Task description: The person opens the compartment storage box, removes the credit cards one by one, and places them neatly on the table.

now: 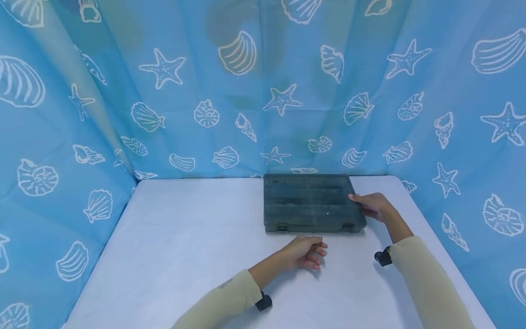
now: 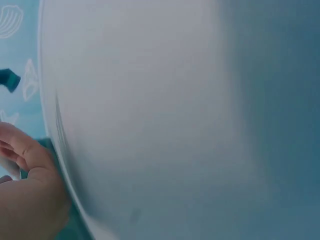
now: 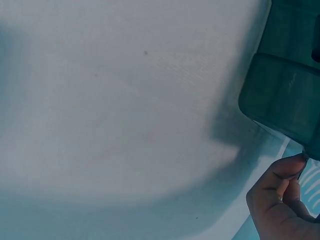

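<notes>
A dark, see-through plastic compartment box (image 1: 308, 210) with two latches on its front side lies at the back of the white table, its lid down. At its right side my right hand (image 1: 376, 206) pinches the edge, thumb on top and the other fingers partly hidden. The right wrist view shows the same right hand (image 3: 280, 200) at a corner of the box (image 3: 280, 95). In front of the box, my left hand (image 1: 306, 252) hovers with loosely bent fingers and holds nothing. In the left wrist view the left hand (image 2: 32, 185) shows at the lower left.
A white table (image 1: 185, 246) spreads out under both arms. Blue curtains (image 1: 263, 132) printed with shells and starfish enclose it at the back and sides. Black wrist devices sit under the left sleeve (image 1: 230, 299) and the right sleeve (image 1: 427, 278).
</notes>
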{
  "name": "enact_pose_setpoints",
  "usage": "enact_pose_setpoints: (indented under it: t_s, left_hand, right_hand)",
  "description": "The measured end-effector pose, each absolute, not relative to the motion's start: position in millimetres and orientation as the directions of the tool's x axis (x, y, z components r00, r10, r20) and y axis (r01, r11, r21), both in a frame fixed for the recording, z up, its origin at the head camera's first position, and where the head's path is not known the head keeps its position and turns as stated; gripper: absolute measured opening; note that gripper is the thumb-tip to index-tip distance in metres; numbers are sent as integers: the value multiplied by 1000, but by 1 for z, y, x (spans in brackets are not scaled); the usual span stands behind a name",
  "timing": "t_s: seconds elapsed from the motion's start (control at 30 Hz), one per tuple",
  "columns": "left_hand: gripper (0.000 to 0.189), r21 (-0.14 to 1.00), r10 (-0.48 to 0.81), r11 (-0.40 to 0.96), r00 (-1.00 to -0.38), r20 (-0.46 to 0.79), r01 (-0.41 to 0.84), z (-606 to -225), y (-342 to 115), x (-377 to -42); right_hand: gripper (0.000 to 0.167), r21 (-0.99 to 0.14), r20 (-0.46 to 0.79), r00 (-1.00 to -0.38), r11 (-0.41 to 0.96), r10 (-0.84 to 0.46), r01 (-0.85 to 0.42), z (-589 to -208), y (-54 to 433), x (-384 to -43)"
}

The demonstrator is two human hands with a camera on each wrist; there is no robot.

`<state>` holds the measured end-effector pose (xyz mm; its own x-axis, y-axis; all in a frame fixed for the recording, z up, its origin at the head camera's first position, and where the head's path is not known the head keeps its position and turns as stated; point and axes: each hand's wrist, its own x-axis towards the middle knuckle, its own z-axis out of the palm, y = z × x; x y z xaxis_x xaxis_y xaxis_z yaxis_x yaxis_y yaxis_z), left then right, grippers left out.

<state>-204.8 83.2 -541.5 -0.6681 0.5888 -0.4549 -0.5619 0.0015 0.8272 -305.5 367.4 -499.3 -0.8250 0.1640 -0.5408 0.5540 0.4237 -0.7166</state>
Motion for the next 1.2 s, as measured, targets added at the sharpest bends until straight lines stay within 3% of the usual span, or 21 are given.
enact_pose_setpoints:
  t_s: [0.2, 0.5, 0.73, 0.97, 1.2]
  left_hand:
    - [44, 820, 595, -29, -669, -445, -572, -538, 134, -206]
    - [49, 783, 462, -179, -754, -468, -596, -543, 171, -210]
    - [36, 773, 378, -248, -793, -478, -583, -531, 190, -208]
    - [23, 767, 361, -252, -793, -491, -590, -528, 198, -207]
    - [24, 798, 311, -209, -812, -493, -565, -540, 200, -207]
  right_hand:
    - [107, -713, -538, -823, 421, 184, 560, -503, 365, -307]
    - [99, -722, -540, -823, 406, 176, 560, -505, 363, -305]
    - [100, -725, -527, -832, 421, 171, 546, -504, 366, -305]
    - [98, -736, -520, -834, 397, 187, 548, -504, 367, -306]
    - [101, -749, -516, -841, 391, 161, 535, -503, 367, -305]
